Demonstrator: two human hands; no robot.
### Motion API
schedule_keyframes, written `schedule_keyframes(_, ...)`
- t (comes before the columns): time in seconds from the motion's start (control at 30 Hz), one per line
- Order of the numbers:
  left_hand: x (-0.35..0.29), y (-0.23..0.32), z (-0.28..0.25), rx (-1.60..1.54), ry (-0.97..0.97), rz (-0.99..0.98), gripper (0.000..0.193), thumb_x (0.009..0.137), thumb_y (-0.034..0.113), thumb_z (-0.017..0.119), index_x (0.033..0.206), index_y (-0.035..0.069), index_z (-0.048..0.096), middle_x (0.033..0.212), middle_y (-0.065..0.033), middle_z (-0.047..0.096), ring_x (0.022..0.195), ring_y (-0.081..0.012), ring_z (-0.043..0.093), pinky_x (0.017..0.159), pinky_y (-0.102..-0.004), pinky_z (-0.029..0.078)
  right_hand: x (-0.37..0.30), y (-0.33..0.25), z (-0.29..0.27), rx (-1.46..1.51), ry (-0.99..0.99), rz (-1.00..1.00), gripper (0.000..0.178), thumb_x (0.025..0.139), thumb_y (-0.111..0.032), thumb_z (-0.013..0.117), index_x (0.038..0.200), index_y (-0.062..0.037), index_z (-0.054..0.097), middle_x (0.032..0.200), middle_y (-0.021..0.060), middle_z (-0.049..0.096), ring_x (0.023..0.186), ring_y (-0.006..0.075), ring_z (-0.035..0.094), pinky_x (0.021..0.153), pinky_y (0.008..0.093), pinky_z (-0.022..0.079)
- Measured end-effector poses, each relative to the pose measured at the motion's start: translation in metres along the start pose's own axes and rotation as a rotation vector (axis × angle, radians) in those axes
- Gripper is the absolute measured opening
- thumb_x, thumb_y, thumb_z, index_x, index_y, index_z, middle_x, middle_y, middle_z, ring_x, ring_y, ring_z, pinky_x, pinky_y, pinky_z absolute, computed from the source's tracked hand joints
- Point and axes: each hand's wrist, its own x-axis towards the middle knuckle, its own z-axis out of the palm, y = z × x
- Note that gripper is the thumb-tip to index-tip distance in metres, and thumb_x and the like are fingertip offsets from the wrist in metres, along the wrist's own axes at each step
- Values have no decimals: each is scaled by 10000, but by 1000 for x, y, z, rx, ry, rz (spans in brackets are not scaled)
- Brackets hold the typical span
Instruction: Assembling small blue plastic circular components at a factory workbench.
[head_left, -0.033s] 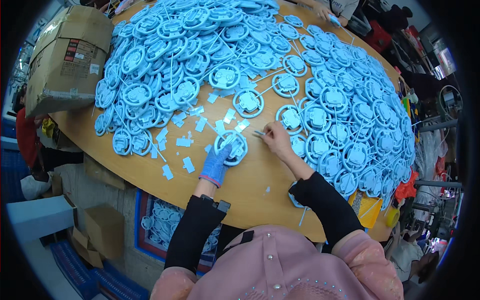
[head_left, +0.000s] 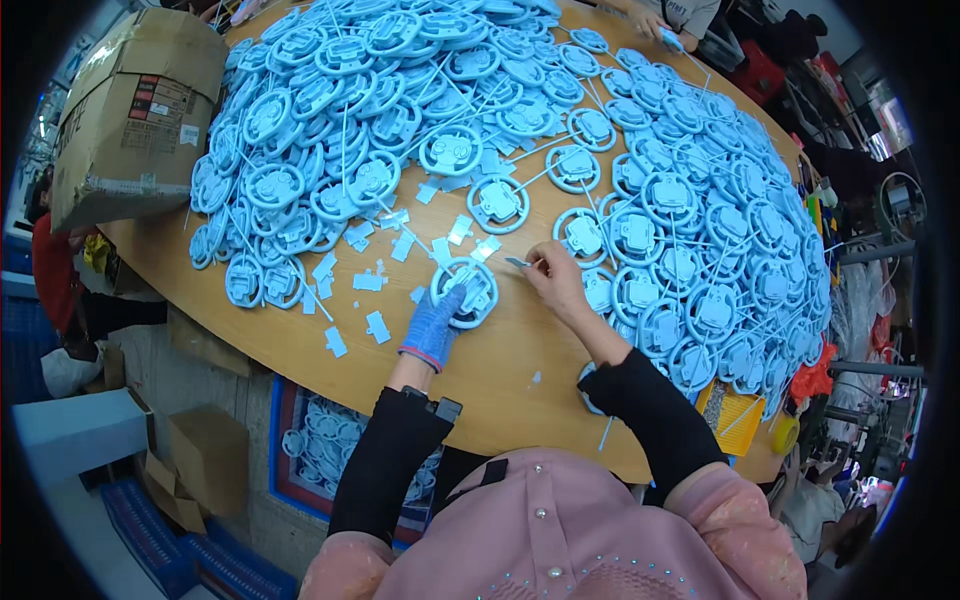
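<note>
My left hand (head_left: 431,328), in a blue glove, is closed on the near left rim of a light blue plastic toy steering wheel (head_left: 487,291) lying on the table. Bare and pinched at the fingertips, my right hand (head_left: 559,285) holds a small flat light blue plastic piece (head_left: 517,262), just right of that wheel and apart from it. Similar flat pieces (head_left: 378,327) lie scattered to the left and beyond. Another toy wheel (head_left: 498,203) rests a little farther off, its boxy back part facing up.
Heaped wheels (head_left: 345,60) fill the far left; many more (head_left: 710,305) spread over the right. A cardboard box (head_left: 140,120) stands at the left edge of the wooden table (head_left: 500,385). A yellow tray (head_left: 741,420) sits near right. Another person's hand (head_left: 645,22) works across the table.
The flat piece in my right hand has turned slightly, showing more of its face. My left hand and the wheel have shifted very slightly right.
</note>
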Motion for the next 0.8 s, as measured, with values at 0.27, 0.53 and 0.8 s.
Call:
schedule_keyframes(0.27,-7,12,18,-163,-72,-170,417,883,206,634,1261,108,488,1131,-63,597,989,-192,602,785,-341,547,-21,-66,-7,-80,59,-383,175,738,-29,681,893,-71,609,887,64,592,791,248,606,654,327,499)
schedule_keyframes(0.53,-19,9,14,-73,-78,2,453,817,46,677,1228,111,498,1089,-60,597,948,-178,606,736,-322,551,-31,-68,-6,6,-83,-397,270,731,-68,699,991,-69,624,957,100,596,825,263,603,705,325,501)
schedule_keyframes(0.8,-26,2,14,91,-43,-23,524,808,71,679,1282,38,458,1140,-77,582,1021,-165,585,831,-284,524,-35,-48,2,862,-219,461,386,859,-215,671,1120,45,555,904,70,636,775,123,590,690,254,474)
